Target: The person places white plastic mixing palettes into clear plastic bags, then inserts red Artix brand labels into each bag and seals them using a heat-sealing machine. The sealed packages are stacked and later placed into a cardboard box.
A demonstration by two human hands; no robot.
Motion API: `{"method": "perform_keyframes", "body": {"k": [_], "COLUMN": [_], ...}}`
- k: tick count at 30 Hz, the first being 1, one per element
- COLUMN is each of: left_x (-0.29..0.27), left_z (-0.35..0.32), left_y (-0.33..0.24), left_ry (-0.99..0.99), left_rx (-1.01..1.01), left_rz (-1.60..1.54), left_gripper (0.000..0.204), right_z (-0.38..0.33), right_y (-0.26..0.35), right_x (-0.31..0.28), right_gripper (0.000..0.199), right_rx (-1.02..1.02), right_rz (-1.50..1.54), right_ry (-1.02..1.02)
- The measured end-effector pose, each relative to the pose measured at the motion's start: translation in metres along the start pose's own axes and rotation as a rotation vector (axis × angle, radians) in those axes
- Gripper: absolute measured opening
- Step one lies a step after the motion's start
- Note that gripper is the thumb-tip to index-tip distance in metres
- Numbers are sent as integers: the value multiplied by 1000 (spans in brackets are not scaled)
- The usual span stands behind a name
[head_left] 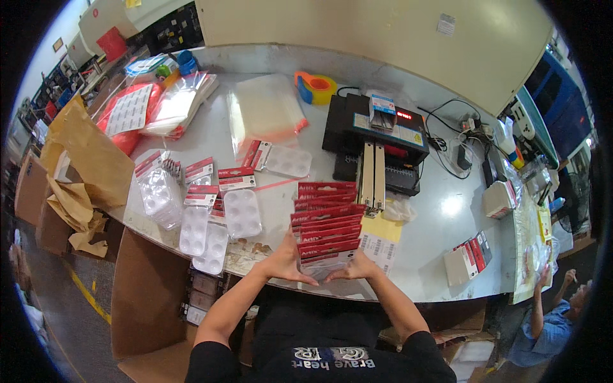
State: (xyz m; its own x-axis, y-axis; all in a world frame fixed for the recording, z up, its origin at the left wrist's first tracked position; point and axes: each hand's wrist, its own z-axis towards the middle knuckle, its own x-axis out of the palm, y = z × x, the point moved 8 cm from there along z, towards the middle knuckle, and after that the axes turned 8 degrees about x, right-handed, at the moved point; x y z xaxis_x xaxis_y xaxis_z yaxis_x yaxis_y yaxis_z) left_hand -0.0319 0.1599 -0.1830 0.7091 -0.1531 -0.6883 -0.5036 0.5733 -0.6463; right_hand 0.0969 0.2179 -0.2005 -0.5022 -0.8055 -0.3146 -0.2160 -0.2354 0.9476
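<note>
Your left hand (285, 260) and right hand (355, 267) press in from either side on the near end of a fanned row of red-headed packs (325, 220), each grip narrow and closed against the pack edges, at the front of the counter (440, 242). I'd judge these packs light and slick in their clear sleeves, stiff only at the red card header, so they will likely slide over one another; hold them by the sides and keep the squeeze even. I count about nine headers in the row, though the overlap makes that uncertain. To your left lie roughly five white six-well palettes (242, 212). Beyond the row stands one black sealing machine (377, 137), and one orange tape dispenser (315, 87).
</note>
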Motion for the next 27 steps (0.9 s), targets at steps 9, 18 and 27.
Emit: {"method": "perform_keyframes", "body": {"k": [9,18,27], "left_x": [-5,-56,-120], "left_z": [-12,-24,-74], "left_y": [-2,-2,90], "left_ry": [-325,30,-531], "left_rx": [-39,-149,-1199], "left_rz": [-30,221,501], "left_gripper": [138,115,100], "right_z": [-2,-9,-16], "right_y": [11,-45,-73], "right_x": [15,34,47], "right_gripper": [76,90,83], "right_rx": [-34,126,354], "right_rz": [-112,587,961], "right_ry": [-21,-103,-71]}}
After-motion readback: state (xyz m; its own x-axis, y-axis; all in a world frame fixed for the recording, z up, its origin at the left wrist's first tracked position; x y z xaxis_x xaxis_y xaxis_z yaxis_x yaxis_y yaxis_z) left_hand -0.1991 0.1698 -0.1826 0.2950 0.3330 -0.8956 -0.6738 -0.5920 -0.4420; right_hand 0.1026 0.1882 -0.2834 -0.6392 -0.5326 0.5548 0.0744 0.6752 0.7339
